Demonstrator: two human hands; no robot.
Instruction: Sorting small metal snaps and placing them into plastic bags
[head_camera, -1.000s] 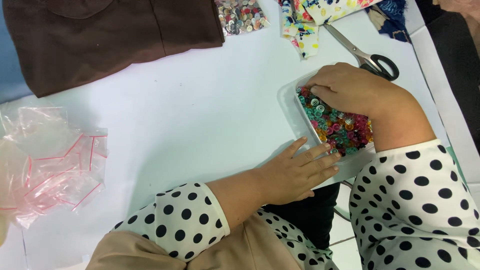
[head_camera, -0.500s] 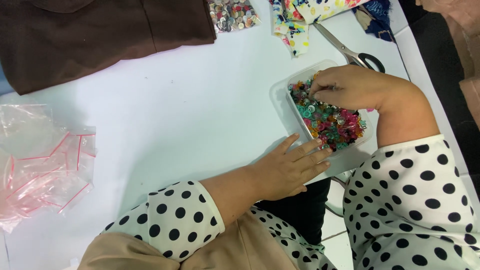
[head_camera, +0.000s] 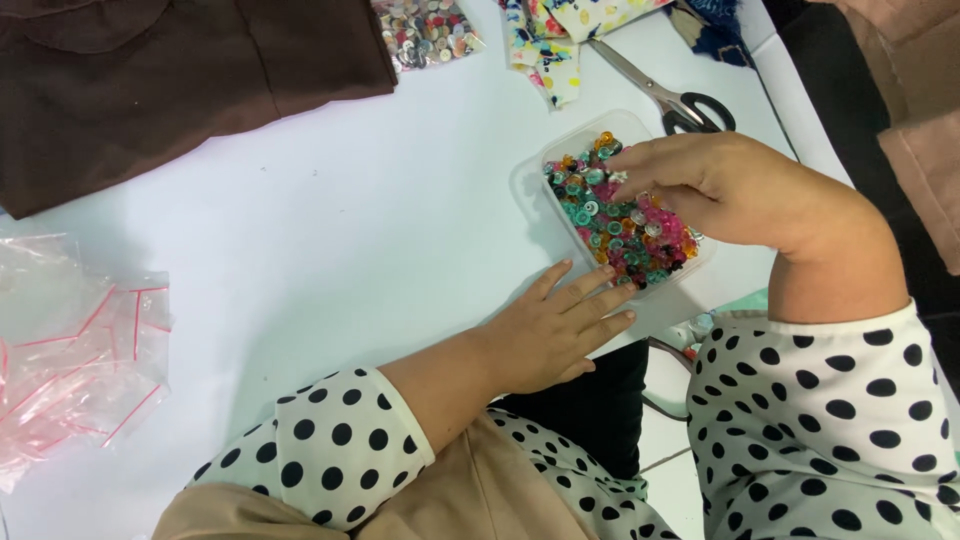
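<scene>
1. Presently the right hand (head_camera: 720, 190) reaches into a clear plastic tub (head_camera: 540, 175) of mixed coloured buttons (head_camera: 620, 225); its fingers curl down with the tips among the buttons; whether one is pinched between them cannot be told.
2. The left hand (head_camera: 550, 330) lies flat and open on the white tabletop (head_camera: 350, 220), palm down, fingers spread, holding nothing; its fingertips sit just beside the tub's near corner.
3. The tub stands near the tabletop's right edge, heaped close to its rim.
4. Surroundings: scissors (head_camera: 670, 100) just behind the tub; scraps of printed cloth (head_camera: 550, 40) and a small bag of pale buttons (head_camera: 425, 30) further back; brown fabric (head_camera: 170, 80) at the far left; a pile of clear zip bags (head_camera: 70, 350) well apart at the near left.
5. Risk, as judged: the tub is unsteadied, since the left hand does not hold it; a rake of the right fingers could push it toward the edge or flick buttons over the rim; the heaped fill makes spillage likely.
</scene>
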